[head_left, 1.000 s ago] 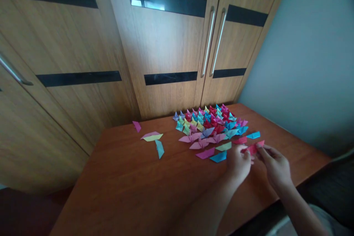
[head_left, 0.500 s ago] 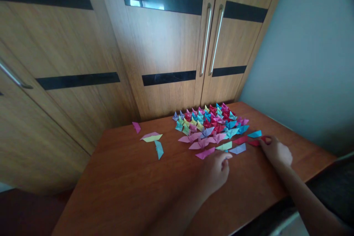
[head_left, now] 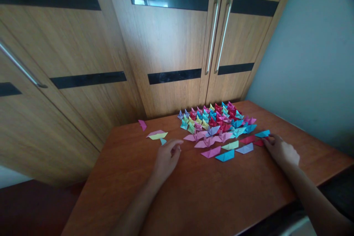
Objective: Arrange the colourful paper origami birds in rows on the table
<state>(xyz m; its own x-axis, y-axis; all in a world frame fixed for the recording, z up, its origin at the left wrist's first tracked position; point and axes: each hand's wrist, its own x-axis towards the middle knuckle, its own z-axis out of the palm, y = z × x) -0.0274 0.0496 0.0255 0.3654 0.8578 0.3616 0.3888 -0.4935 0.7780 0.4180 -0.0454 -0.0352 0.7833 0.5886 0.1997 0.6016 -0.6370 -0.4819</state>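
Note:
My left hand (head_left: 167,156) is over the left-middle of the table, its fingers loosely curled and apart, with nothing seen in them. Just beyond its knuckles shows the tip of a teal folded paper piece (head_left: 163,141); the hand hides the rest. At the right, the fingers of my right hand (head_left: 282,153) are closed at the end of a red folded paper piece (head_left: 258,142). A blue folded piece (head_left: 262,133) lies right beside those fingertips. Between the hands lie more flat folded pieces: magenta (head_left: 211,152), bright blue (head_left: 225,155), pale green (head_left: 230,145) and lavender (head_left: 245,148).
Several colourful origami cranes (head_left: 212,121) stand in close rows at the back of the wooden table (head_left: 193,191). A yellow folded piece (head_left: 158,136) and a magenta one (head_left: 142,125) lie at the left. Wooden wardrobe doors (head_left: 171,40) rise behind; a wall (head_left: 309,62) is at right.
My left hand has moved left, away from the bright blue piece, which now lies flat in view, to the teal piece. My right hand stays by the red piece, which has been lowered.

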